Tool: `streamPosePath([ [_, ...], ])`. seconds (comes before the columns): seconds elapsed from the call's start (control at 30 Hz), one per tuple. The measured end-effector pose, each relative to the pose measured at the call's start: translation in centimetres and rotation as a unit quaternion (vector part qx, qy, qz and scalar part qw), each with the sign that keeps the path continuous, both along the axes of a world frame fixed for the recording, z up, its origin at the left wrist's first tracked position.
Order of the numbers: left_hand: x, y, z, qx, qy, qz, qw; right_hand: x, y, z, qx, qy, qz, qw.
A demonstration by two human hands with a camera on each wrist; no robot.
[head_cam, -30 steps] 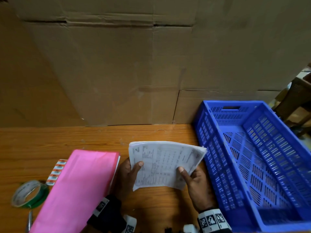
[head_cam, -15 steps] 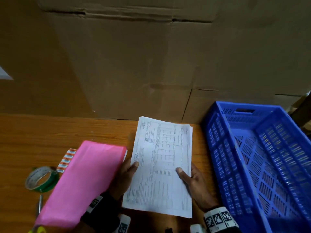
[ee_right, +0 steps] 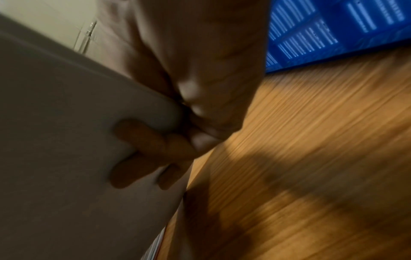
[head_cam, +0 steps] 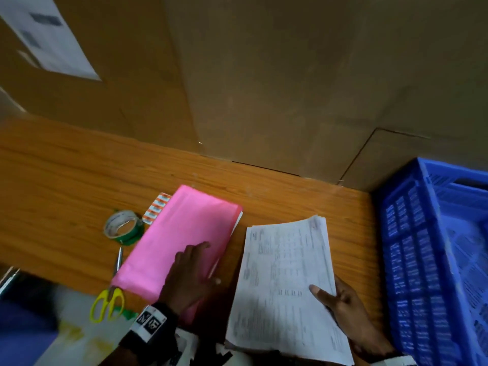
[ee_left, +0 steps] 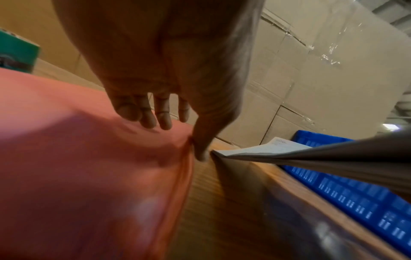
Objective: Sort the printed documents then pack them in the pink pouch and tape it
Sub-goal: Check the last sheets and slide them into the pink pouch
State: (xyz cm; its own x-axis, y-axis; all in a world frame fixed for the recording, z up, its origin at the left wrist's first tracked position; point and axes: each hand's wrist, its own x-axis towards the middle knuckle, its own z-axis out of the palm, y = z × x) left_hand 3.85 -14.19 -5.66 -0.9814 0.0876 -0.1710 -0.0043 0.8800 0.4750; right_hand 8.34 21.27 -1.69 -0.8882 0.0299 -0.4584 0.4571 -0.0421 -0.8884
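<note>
Gripping the stack of printed documents [head_cam: 285, 281] by its near right edge, thumb on the top sheet and fingers curled underneath, the person's right hand [head_cam: 348, 310] holds the papers lifted off the wooden table [head_cam: 79, 180], between the pink pouch [head_cam: 182, 241] and the blue crate [head_cam: 412, 260]. The sheets look squared into one stack, so sorting appears finished or nearly so (the print itself is too blurred to read).

The left hand [head_cam: 190, 278] lies on the pouch's near right part, fingers extended over the pink surface and the thumb at its right edge; the left wrist view shows that thumb pressed against the edge, though whether it has caught a layer cannot be told. The pouch lies flat on the table, just left of the papers.

By this evidence the step in hand is the packing: the left hand is at the pouch while the right brings the documents. The next move likely calls for finding and spreading the pouch's mouth, then feeding the stack in edge-first without fanning the sheets.

Beyond the pouch wait a roll of tape [head_cam: 122, 227], a strip of small labels [head_cam: 157, 208] and yellow-handled scissors [head_cam: 107, 303]. Cardboard boxes [head_cam: 264, 88] wall the table's far side.
</note>
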Motion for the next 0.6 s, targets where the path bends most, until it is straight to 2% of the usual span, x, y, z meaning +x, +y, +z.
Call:
streamPosePath([
  [0.1,0.7,-0.9,-0.1,0.057,0.028,0.010,0.998,0.1,0.2,-0.2,-0.021,-0.016,0.030,0.999],
  [0.27,0.3,-2.0,3.2,0.125,0.090,0.082,0.985,-0.4,0.2,0.2,-0.068,-0.028,0.057,0.996],
  [0.5,-0.2,-2.8,4.6,0.172,0.092,0.098,0.976,-1.8,-1.7,1.5,-0.158,-0.065,0.140,0.975],
  [0.6,0.0,-2.4,4.8,0.184,0.077,0.094,0.975,-3.3,-4.0,0.7,-0.135,-0.073,0.192,0.969],
])
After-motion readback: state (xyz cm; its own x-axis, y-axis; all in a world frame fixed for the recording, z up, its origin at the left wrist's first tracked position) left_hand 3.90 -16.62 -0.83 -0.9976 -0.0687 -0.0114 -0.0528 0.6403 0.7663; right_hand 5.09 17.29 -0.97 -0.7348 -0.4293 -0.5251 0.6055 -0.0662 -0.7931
